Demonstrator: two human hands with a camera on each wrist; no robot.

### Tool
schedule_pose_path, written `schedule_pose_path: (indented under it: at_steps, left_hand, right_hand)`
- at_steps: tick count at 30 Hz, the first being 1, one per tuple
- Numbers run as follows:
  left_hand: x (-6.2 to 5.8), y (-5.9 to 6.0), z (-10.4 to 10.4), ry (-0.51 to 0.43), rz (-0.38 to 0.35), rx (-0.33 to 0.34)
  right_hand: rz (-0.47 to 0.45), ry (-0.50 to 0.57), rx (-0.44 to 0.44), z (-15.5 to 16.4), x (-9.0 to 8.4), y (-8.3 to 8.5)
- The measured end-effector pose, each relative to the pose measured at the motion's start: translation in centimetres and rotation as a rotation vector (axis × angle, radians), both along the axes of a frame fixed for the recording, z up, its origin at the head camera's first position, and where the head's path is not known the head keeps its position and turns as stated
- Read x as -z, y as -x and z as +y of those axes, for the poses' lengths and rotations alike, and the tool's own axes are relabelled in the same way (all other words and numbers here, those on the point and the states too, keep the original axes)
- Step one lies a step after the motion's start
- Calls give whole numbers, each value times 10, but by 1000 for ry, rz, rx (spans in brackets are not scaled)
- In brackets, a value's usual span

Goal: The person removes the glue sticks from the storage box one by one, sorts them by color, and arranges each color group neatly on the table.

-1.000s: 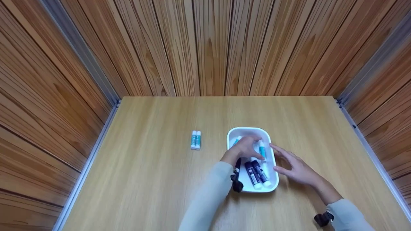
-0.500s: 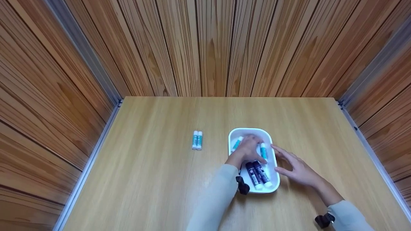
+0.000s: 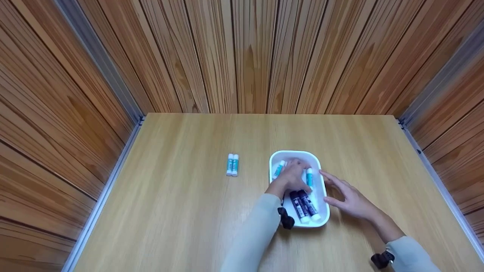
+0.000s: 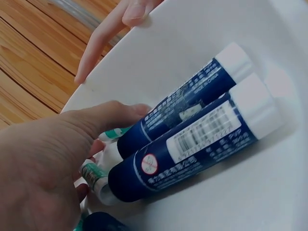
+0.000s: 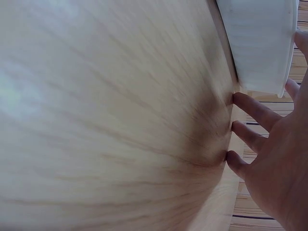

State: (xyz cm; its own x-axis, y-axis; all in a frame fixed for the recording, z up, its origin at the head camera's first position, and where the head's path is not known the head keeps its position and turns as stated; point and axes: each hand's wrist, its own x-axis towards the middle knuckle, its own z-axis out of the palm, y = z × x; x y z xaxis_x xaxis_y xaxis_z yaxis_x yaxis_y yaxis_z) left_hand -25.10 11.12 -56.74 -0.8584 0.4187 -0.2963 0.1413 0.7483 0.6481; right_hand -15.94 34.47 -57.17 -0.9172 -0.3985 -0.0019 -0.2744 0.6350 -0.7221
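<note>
left hand [image 3: 291,176] in white tray [image 3: 317,223], fingers curled among teal sticks [image 3: 309,176]; grasp unclear | right hand [image 3: 349,198] spread, steadying tray rim on surface [image 3: 181,196] | advice: pinch one stick mid-body, lift straight, clear of navy sticks [image 3: 304,204]

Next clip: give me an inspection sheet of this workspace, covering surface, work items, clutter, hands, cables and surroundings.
Surface: light wooden table, bare around the items.
Work items: white tray holding two navy tubes side by side and teal-and-white tubes.
Clutter: pair of teal-and-white tubes lying together on the table, left of the tray.
Hands: left hand reaches into the tray among the teal tubes; its grip is hidden. Right hand rests open against the tray's right side.
Cables: nothing seen.
Surroundings: wood-panelled walls on three sides.
</note>
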Motion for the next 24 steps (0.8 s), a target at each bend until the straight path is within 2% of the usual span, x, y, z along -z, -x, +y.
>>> schedule_pose_path:
  at_steps: [2,4,13,18,20,24]
  left_hand:
    - [4,3,0,20,17,38]
    - [5,4,-1,23,14,44]
    - [-14,-9,-5,5,-1,-5]
    - [-17,-9,-7,17,-4,13]
    - [-16,-7,-8,12,-5,21]
    - [6,7,-3,-20,-5,16]
  right_hand:
    - [-10,-3,5,0,0,-1]
    - [-18,-7,9,-1,-1,-1]
    - [-15,-14,9,-1,-2,-1]
    - [-9,-4,6,-2,-1,0]
    - [-5,-1,7,-2,0,0]
    - [-2,-2,3,-1,0,0]
